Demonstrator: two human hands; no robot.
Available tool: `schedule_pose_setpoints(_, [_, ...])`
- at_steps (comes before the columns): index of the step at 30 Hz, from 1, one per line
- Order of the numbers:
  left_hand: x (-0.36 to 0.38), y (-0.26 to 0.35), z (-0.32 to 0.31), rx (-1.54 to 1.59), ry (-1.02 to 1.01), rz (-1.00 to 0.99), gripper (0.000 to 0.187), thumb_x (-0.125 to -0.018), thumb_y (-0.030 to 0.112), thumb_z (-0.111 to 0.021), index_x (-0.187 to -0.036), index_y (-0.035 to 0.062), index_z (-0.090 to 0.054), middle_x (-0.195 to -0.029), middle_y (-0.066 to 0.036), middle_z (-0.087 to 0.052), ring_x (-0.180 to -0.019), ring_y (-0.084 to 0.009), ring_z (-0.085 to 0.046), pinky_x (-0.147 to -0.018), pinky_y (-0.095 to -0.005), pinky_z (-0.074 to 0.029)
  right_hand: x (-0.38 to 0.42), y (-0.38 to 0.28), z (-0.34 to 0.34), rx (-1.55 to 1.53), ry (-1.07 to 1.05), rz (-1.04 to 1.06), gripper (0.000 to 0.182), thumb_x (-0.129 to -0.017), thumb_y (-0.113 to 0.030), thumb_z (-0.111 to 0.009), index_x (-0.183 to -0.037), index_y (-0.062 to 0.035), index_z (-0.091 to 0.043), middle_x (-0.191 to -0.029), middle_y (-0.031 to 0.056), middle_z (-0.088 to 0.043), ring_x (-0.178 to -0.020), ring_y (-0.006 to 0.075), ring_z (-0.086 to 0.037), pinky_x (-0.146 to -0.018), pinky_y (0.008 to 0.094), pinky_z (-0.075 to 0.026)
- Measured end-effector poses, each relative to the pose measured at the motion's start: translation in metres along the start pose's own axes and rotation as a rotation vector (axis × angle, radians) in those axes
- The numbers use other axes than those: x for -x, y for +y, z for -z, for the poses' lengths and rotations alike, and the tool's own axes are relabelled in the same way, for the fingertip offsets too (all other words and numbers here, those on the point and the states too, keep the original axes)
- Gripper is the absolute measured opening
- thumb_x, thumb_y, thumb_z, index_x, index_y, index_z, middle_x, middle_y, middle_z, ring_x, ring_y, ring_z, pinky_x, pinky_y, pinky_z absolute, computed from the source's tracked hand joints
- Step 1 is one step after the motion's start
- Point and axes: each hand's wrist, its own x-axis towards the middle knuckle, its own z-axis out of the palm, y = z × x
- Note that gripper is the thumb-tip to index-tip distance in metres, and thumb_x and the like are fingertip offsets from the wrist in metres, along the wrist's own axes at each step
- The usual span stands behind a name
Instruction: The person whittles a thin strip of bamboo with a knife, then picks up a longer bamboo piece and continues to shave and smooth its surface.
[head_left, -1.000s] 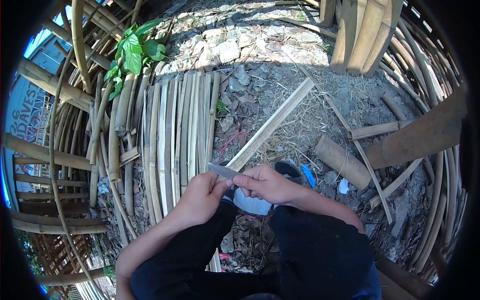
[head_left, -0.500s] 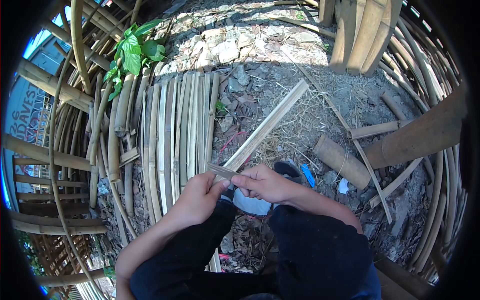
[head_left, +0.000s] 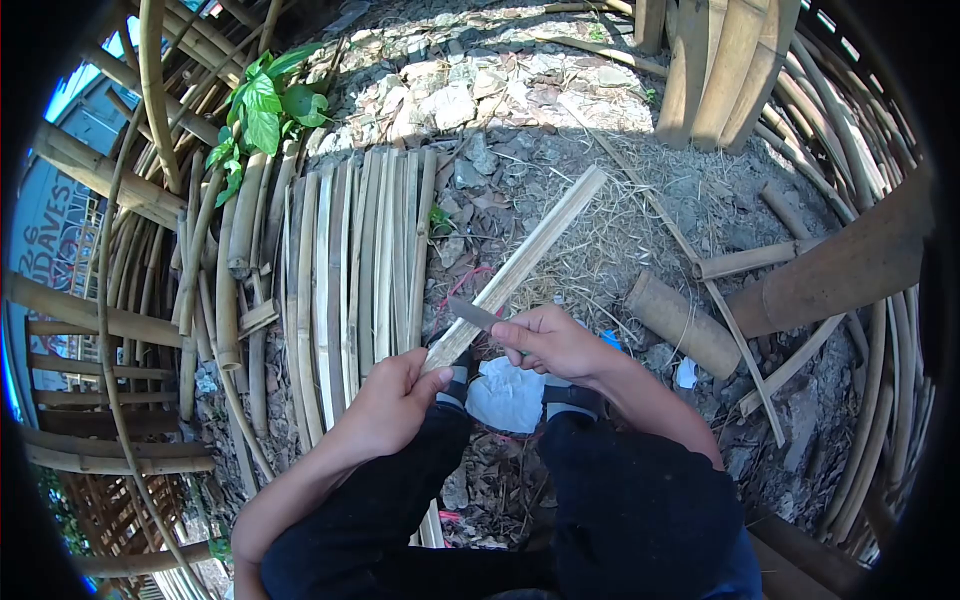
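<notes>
A pale bamboo strip (head_left: 545,235) slants up and to the right from my lap. My left hand (head_left: 398,402) is closed around its near end, with the thumb on top. In my right hand (head_left: 545,342) is a knife (head_left: 472,313), its blade pointing left and lying across the strip a little beyond my left hand. The fingers hide most of the knife's handle. Below the hands, a crumpled white sheet (head_left: 505,397) lies on the ground between my feet.
To the left lies a row of split bamboo strips (head_left: 365,250). A cut bamboo tube (head_left: 685,325) and a thick bamboo pole (head_left: 840,265) are at the right. Shavings (head_left: 600,240) litter the ground ahead. A leafy plant (head_left: 262,105) grows at upper left.
My right hand has moved the knife up and away from my left hand along the strip. The strip's far end has shifted slightly left and down. More of the white sheet shows.
</notes>
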Motion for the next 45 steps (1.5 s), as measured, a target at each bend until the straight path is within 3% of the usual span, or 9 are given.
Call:
schedule_pose_setpoints(18, [0.001,-0.005,0.002,0.027,0.012,-0.008,0.03,-0.101,0.019,-0.058,-0.079,-0.0009,-0.053,-0.058,-0.001,-0.045,-0.055,-0.0091,-0.039,-0.05,-0.0325,-0.034,-0.006,0.003,0.02,0.026,0.029,0.086,0.047,-0.101,-0.039,-0.057,-0.067,-0.006,-0.059,-0.06,-0.0034,-0.05,-0.056,0.0054,-0.04,-0.052,0.0233,-0.032])
schedule_pose_setpoints(20, [0.004,-0.001,0.002,-0.015,0.014,-0.009,0.03,-0.101,0.019,-0.058,-0.079,-0.0008,-0.053,-0.058,-0.001,-0.046,-0.055,-0.0091,-0.04,-0.05,-0.0323,-0.035,-0.006,-0.003,0.03,0.052,0.074,0.071,0.048,-0.101,-0.04,-0.057,-0.067,-0.0059,-0.058,-0.06,-0.0035,-0.049,-0.055,0.0052,-0.04,-0.051,0.0229,-0.031])
schedule_pose_setpoints(22, [0.007,-0.004,0.004,-0.02,-0.015,0.079,0.029,-0.1,0.019,-0.058,-0.079,-0.0008,-0.053,-0.059,-0.001,-0.046,-0.055,-0.0094,-0.041,-0.051,-0.032,-0.035,-0.009,-0.006,0.066,-0.003,0.315,0.079,0.049,-0.101,-0.044,-0.055,-0.068,-0.0078,-0.056,-0.058,-0.0039,-0.046,-0.05,0.0038,-0.035,-0.045,0.023,-0.025])
schedule_pose_setpoints(26, [0.003,-0.007,0.002,0.0,-0.037,0.058,0.029,-0.1,0.019,-0.058,-0.078,-0.0002,-0.053,-0.059,-0.001,-0.047,-0.055,-0.0094,-0.041,-0.051,-0.0317,-0.035,0.008,-0.016,0.057,-0.001,0.34,0.052,0.049,-0.102,-0.045,-0.053,-0.068,-0.0087,-0.055,-0.058,-0.0044,-0.045,-0.049,0.0036,-0.035,-0.045,0.0223,-0.025])
schedule_pose_setpoints(30, [0.002,0.002,-0.004,-0.04,-0.012,0.019,0.029,-0.099,0.018,-0.06,-0.079,-0.0022,-0.052,-0.057,-0.008,-0.047,-0.053,-0.0143,-0.043,-0.052,-0.0356,-0.037,0.007,0.004,-0.01,0.061,-0.058,-0.011,0.052,-0.101,-0.046,-0.054,-0.068,-0.0065,-0.059,-0.062,-0.0033,-0.051,-0.058,0.0059,-0.045,-0.054,0.023,-0.038])
schedule_pose_setpoints(35, [0.004,0.015,-0.004,-0.19,0.097,-0.036,0.029,-0.097,0.016,-0.061,-0.079,-0.0044,-0.052,-0.057,-0.021,-0.047,-0.049,-0.0304,-0.047,-0.053,-0.0422,-0.039,0.001,0.008,-0.03,0.007,-0.084,0.003,0.051,-0.102,-0.044,-0.054,-0.069,-0.0054,-0.06,-0.063,-0.0027,-0.054,-0.059,0.0062,-0.048,-0.057,0.0236,-0.041])
schedule_pose_setpoints(37, [0.004,0.017,-0.005,-0.253,0.153,-0.068,0.029,-0.098,0.016,-0.061,-0.079,-0.0032,-0.052,-0.052,-0.008,-0.043,-0.05,-0.0097,-0.039,-0.047,-0.0347,-0.034,-0.001,0.012,-0.03,-0.01,-0.06,0.049,0.05,-0.102,-0.043,-0.054,-0.069,-0.0051,-0.06,-0.063,-0.0025,-0.054,-0.059,0.0061,-0.048,-0.057,0.0235,-0.041])
schedule_pose_setpoints(38, [0.004,0.018,-0.006,-0.25,0.152,-0.071,0.029,-0.098,0.016,-0.061,-0.079,-0.0032,-0.052,-0.052,-0.008,-0.043,-0.05,-0.0097,-0.039,-0.047,-0.0347,-0.034,-0.002,0.014,-0.029,0.019,-0.034,0.074,0.05,-0.101,-0.043,-0.055,-0.07,-0.0047,-0.061,-0.063,-0.0022,-0.054,-0.059,0.0062,-0.048,-0.057,0.0235,-0.041])
schedule_pose_setpoints(45, [0.005,0.019,-0.01,-0.28,0.234,-0.154,0.034,-0.096,0.017,-0.062,-0.075,-0.0047,-0.048,-0.054,-0.02,-0.043,-0.046,-0.0276,-0.038,-0.048,-0.0415,-0.035,-0.003,0.016,-0.026,0.075,0.045,0.107,0.048,-0.1,-0.04,-0.058,-0.07,-0.0033,-0.063,-0.061,-0.002,-0.055,-0.057,0.0061,-0.046,-0.055,0.0234,-0.039])
